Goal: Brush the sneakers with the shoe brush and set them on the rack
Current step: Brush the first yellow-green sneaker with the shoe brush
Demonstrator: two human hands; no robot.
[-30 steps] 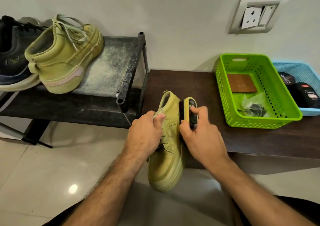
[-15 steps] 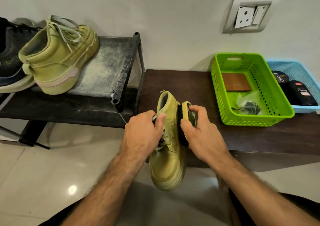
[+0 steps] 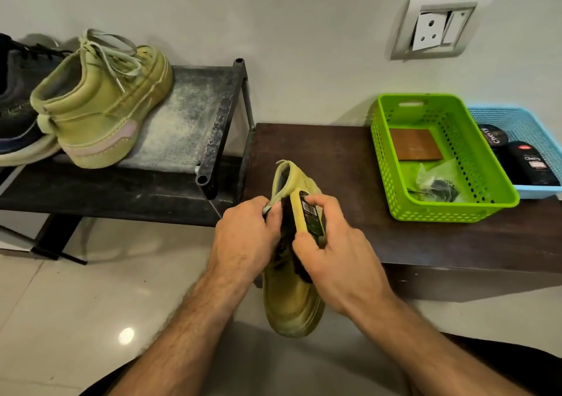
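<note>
My left hand [image 3: 243, 237] grips the sneaker [image 3: 292, 298], toe down, off the bench [image 3: 334, 158] edge; my right hand [image 3: 337, 262] clamps the shoe brush [image 3: 305, 216]. Bristles mostly hidden; laces covered. Its mate [image 3: 100, 104] sits on the rack [image 3: 219, 122].

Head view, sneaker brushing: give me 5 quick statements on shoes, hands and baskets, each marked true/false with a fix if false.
1. The left hand grips the olive sneaker being brushed. True.
2. The right hand holds the shoe brush against that sneaker. True.
3. Both olive sneakers are on the rack. False: only one olive sneaker stands on the rack; the other is in the hands.
4. The green basket holds the black polish bottle. False: the bottle lies in the blue basket.
5. A dark sneaker sits left of the olive one on the rack. True.
</note>
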